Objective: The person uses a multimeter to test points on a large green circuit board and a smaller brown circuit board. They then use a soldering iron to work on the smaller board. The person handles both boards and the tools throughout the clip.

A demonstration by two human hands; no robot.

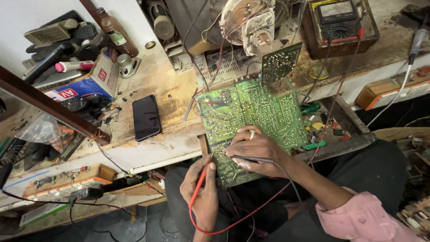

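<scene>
Left hand: the left hand (204,197) comes up from 6 o'clock of the view, wrist bent, fingers closed in a pinch around the red probe (200,181), thumb on top. Probe tip points to about 1 o'clock and meets the lower-left edge of the green circuit board (255,112).
Right hand: the right hand (257,150) enters from approx. 4 o'clock w/ a pink sleeve (363,219); it lies palm-down on the board, fingers curled and pressed together on the black probe (246,157), held like a pen. Tip points to 9 o'clock, close to the red probe tip. A ring is on one finger.
Board: centre of the view, tilted, solder side up, its low end over the person's lap, its top end by the workbench (165,112) edge.
Leads: a red wire (251,215) loops under the left hand and goes up toward the multimeter (336,18) at 1 o'clock, in a wooden box.
Other things: black phone (146,117) at 9 o'clock of the board, face up; brown bottle (115,31) at 11 o'clock; a smaller dark board (280,60) stands at 12 o'clock.
Hidden / unclear: exact contact points of both tips are too small to tell. Right hand covers part of the board. Meter reading not readable. Left forearm is cut off by the bottom edge.
</scene>
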